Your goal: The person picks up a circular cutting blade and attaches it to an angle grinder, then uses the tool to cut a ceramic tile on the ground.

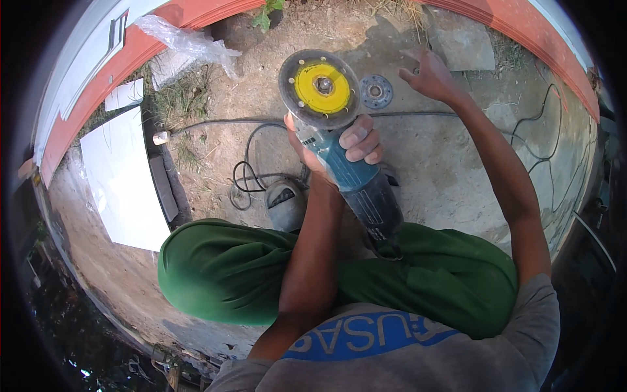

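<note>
My left hand is wrapped round the body of a teal and black angle grinder, held above my lap. A dark cutting disc with a yellow centre label and small holes round it is fitted on the grinder's head, facing up. My right hand is stretched out to the far right, fingers apart, with nothing visible in it. Just left of that hand, a grey disc with holes lies on the ground. I cannot tell whether my right fingertips touch the ground.
A large white tile lies at the left. Crumpled clear plastic sits at the far left, and a flat grey slab at the far right. Black cable crosses the concrete and loops near my shoe. A red-orange wall base curves behind.
</note>
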Demonstrator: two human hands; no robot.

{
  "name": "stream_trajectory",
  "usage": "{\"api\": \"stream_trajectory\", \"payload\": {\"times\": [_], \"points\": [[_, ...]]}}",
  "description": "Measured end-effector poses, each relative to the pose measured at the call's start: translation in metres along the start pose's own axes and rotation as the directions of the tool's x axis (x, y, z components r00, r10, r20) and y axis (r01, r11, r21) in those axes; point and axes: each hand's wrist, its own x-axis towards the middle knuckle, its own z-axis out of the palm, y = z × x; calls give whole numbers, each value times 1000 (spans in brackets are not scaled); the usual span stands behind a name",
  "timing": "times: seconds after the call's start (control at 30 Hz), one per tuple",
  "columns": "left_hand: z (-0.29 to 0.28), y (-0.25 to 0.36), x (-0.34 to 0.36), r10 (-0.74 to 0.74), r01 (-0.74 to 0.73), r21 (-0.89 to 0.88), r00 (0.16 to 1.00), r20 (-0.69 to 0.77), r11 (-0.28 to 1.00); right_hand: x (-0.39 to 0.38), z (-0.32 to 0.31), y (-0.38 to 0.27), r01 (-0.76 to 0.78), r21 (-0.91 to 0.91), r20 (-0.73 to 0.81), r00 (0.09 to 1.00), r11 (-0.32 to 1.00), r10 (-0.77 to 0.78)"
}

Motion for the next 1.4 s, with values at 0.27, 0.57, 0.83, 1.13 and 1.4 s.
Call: {"api": "stream_trajectory", "payload": {"times": [0.27,0.57,0.83,1.13,1.4], "points": [[-4,-9,4,-17,19,30,998,-62,999,31,-95,-167,-285,860,412,877,424,-247],[0,-2,5,-48,49,-34,998,39,998,51,-63,-73,-177,984,177,984,3,-2],[0,5,4,-70,70,-4,996,53,998,33,31,53,-619,679,341,742,395,577],[-2,9,12,-82,80,14,988,130,997,13,20,4,-228,213,71,973,950,218],[-8,14,9,-76,71,41,984,158,997,-45,63,-44,-129,-32,143,981,991,132]]}}
